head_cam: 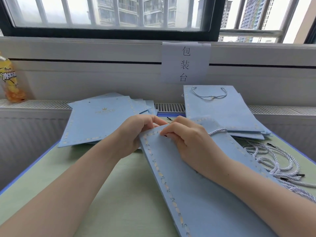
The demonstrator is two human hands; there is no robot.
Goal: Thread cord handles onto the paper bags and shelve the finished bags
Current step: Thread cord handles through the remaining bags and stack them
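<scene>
**Hidden and cut off**

The far corner of the light blue paper bag (196, 194) is covered by curled fingers (171, 130); any hole there cannot be seen. The yellow drink bottle (10, 77) is cut off at the left edge.

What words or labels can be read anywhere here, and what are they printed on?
"包装台": on the white paper sign taped below the window.
Gold crown logo with lettering: on the top bag of the left stack, too faint to read surely.
Label on the yellow drink bottle: blurred, unreadable.
</scene>
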